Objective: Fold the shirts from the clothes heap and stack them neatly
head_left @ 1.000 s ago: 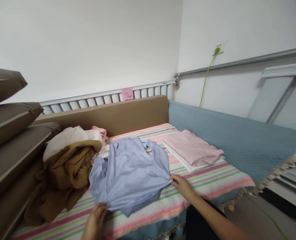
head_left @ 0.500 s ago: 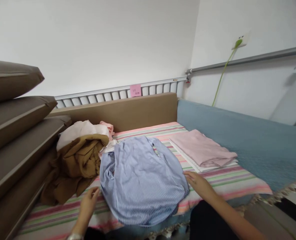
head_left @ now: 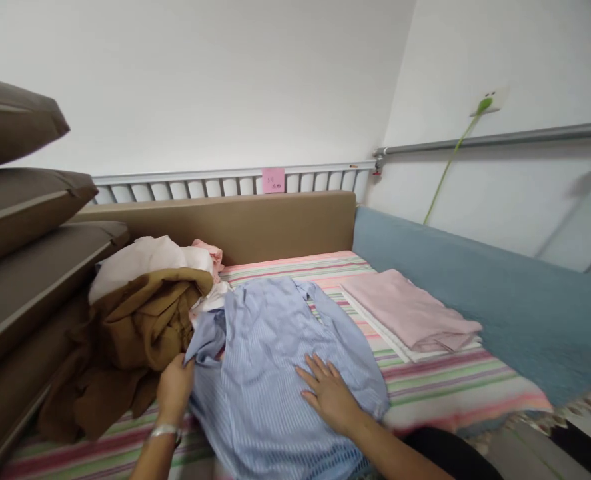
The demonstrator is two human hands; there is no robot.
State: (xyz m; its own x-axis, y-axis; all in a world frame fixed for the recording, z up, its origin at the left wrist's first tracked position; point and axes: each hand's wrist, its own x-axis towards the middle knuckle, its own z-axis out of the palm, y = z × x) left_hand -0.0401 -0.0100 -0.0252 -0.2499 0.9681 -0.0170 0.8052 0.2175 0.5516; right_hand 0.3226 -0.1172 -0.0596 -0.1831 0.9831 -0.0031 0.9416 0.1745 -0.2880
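A blue striped shirt [head_left: 265,373] lies spread on the striped cloth in front of me. My left hand [head_left: 176,383] pinches the edge of its left sleeve, pulling the fabric a little outward; a silver watch or bracelet circles that wrist. Flat on the body of the shirt, right of its middle, rests my right hand [head_left: 329,395] with fingers spread. Beside my left hand is a rumpled brown garment [head_left: 140,327], with a white garment [head_left: 145,263] and a bit of pink cloth behind it.
A folded pink garment [head_left: 408,310] lies on white folded cloth at the right. Brown cushions [head_left: 30,267] are stacked at the left. A tan backrest [head_left: 275,227] and a blue-covered side [head_left: 450,280] border the striped cloth [head_left: 455,393]. A radiator [head_left: 200,187] stands behind.
My left hand has moved up and taken hold of the shirt's left sleeve. My right hand has gone from the shirt's right edge onto its body and opened flat.
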